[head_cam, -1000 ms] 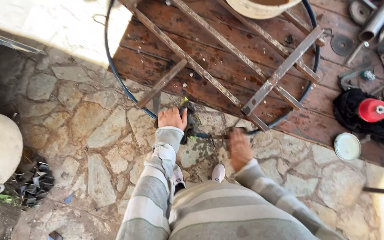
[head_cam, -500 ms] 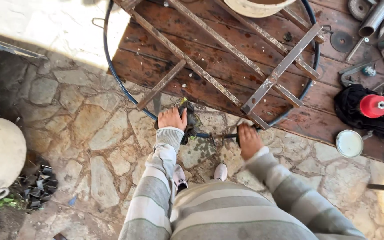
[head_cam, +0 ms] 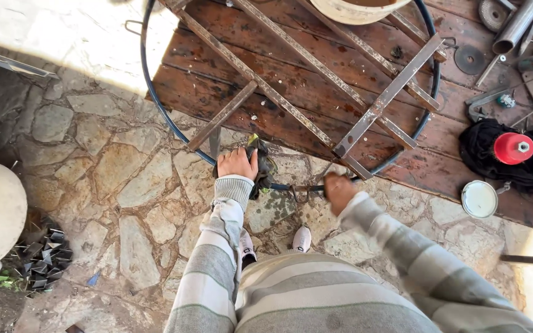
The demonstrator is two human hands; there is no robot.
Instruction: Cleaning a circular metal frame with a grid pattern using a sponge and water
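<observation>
ring (head_cam: 155,108) steadied at near edge | left hand (head_cam: 237,164) clamped on rag (head_cam: 263,165) over it — right hand (head_cam: 338,191) beside, blurred, grip cannot be told

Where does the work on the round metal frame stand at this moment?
Done: the rusty bars already sit across the dark ring as one frame on the wooden platform. In hand: the left hand presses a dark cloth on the ring's near edge, while the blurred right hand grips a thin tool there. Left: what it does to the ring is unclear; rust remains on the bars.
</observation>
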